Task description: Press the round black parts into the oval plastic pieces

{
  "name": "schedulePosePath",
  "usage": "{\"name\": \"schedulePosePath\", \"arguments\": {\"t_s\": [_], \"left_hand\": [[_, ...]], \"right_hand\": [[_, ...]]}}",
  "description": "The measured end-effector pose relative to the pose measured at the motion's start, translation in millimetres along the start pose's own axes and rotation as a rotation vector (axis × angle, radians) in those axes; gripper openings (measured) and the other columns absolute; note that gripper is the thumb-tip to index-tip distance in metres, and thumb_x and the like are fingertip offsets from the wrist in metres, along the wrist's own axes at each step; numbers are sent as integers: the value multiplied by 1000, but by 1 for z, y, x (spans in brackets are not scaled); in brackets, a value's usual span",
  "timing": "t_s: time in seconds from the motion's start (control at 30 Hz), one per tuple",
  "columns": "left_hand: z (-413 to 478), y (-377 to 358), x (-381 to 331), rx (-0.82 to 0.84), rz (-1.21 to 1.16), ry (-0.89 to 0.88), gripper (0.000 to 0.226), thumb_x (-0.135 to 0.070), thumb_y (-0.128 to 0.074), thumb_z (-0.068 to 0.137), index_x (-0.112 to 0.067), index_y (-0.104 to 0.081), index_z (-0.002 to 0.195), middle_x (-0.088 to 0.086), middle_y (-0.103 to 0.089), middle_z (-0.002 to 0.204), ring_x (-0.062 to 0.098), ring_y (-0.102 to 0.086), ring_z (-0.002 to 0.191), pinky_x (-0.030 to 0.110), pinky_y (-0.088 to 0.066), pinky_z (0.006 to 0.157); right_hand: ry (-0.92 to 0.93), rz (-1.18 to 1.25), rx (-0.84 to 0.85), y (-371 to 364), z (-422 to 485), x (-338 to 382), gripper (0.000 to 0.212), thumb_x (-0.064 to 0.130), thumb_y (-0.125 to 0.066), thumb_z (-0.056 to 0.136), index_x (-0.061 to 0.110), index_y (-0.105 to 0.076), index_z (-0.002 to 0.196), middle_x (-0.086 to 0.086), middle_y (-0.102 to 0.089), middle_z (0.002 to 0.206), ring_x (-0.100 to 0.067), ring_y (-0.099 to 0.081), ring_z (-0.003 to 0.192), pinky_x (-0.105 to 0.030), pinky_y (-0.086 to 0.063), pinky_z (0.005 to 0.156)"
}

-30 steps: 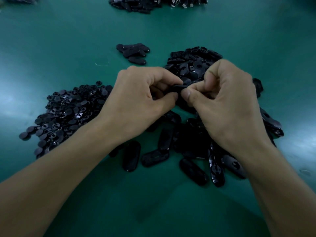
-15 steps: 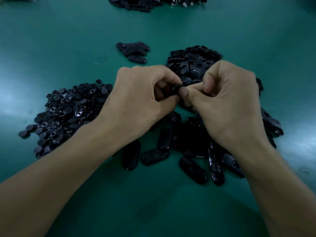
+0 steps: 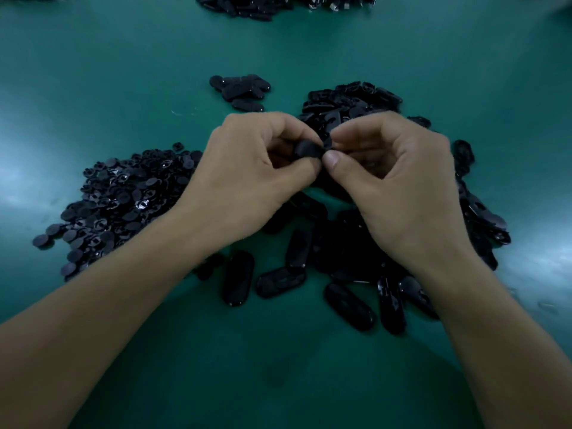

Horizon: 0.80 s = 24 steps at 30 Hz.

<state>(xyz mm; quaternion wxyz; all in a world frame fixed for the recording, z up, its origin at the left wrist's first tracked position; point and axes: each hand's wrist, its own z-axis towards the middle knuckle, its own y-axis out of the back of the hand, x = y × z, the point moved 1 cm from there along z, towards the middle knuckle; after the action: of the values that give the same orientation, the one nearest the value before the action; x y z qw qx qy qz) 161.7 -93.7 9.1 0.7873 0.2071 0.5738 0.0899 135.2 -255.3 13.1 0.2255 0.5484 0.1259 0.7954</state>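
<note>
From your head camera, both hands meet over the middle of the green surface (image 3: 93, 72). Your left hand (image 3: 247, 178) is curled, with thumb and forefinger pinching a small black piece (image 3: 307, 149). Your right hand (image 3: 402, 184) is curled too and nips the right end of that same piece, so the two thumb tips touch just under it. A second ago your right thumb lay flat across the piece and your knuckles were crowded together. Now the hands have opened away from each other a little and the piece shows between the fingertips. That reads as the squeeze letting up, so the press is probably done or being re-gripped. The piece is too dark to tell whether the round part is seated, so check it before you let go. The round black parts (image 3: 123, 199) are heaped toward the left edge, well apart from your hands. The oval plastic pieces (image 3: 349, 100) are piled just beyond your right knuckles and spill under both wrists toward the near edge. A small cluster (image 3: 240, 89) lies farther out, and another heap (image 3: 263, 6) sits at the far edge.
</note>
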Motion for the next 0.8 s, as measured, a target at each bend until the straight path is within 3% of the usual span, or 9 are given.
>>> {"name": "schedulePosePath", "arguments": {"t_s": [0.13,0.27,0.4,0.8], "left_hand": [[2,4,-4,55,-169,5,14,-5,-71,89,-19,-71,94,-13,-70,67,-4,-58,57,11,-46,55],[1,2,-5,83,-214,-2,15,-5,-71,90,-11,-72,104,-11,-73,76,-6,-64,66,6,-45,61],[2,3,-4,49,-246,21,23,-7,-75,87,-13,-69,109,-8,-75,75,-5,-67,65,7,-46,59],[2,5,-3,52,-219,40,15,-11,-75,87,-20,-71,99,-2,-76,82,2,-67,65,15,-52,59]], "right_hand": [[-48,209,80,3,5,-3,21,8,-73,89,28,-72,95,13,-75,83,0,-71,81,-12,-53,71],[-87,352,75,7,5,-4,18,5,-75,86,23,-73,89,9,-76,75,-2,-69,67,-12,-51,61],[-109,386,77,7,5,-4,15,3,-75,86,17,-72,89,6,-74,69,-1,-67,62,-12,-50,59],[-90,327,86,10,5,-5,14,7,-78,83,20,-72,87,9,-74,72,-1,-68,65,-12,-51,61]]}}
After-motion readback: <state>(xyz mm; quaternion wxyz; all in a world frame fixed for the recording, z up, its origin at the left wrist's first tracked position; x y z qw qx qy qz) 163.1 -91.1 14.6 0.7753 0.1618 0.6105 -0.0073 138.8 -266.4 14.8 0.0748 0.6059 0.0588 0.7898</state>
